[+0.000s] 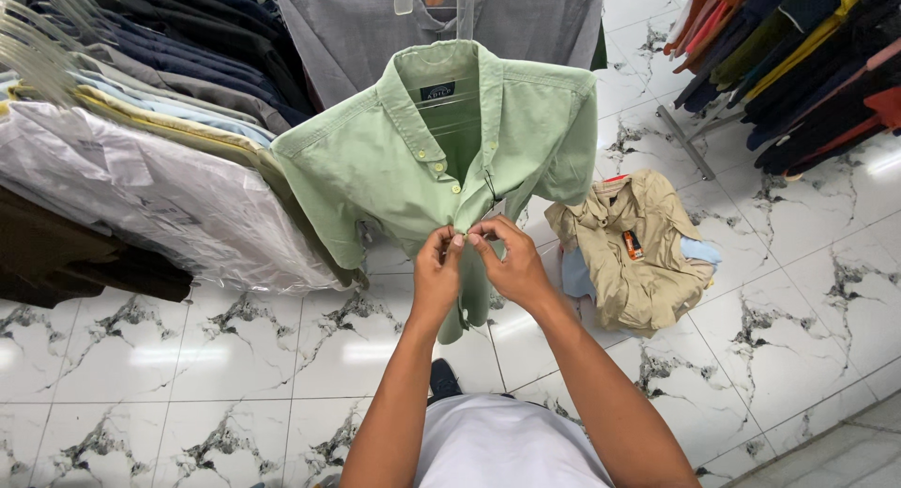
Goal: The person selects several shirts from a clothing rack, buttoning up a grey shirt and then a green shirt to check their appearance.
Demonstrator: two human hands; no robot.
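Marble-patterned floor tiles [188, 357] spread under you, white with grey veins. To your left, a rack of hanging shirts [141, 122] runs from far to near, some of them wrapped in clear plastic; at far right a second rack of darker clothes [807, 66] hangs over the floor. A pile of tan shirts [638, 253] lies on the tiles to the right of your hands. Straight ahead, the green shirt [441, 150] hangs on a clear hanger, collar far and hem near, in front of a grey shirt [526, 19]. Your left hand [438, 272] and right hand [511, 263] meet at its front placket, just below the fastened buttons, each pinching an edge of the cloth between thumb and fingertips. The shirt looks light and soft, so it will likely swing and fold when pulled. Grip close to the placket edge, where the doubled cloth is stiffer, and steady both sides together.
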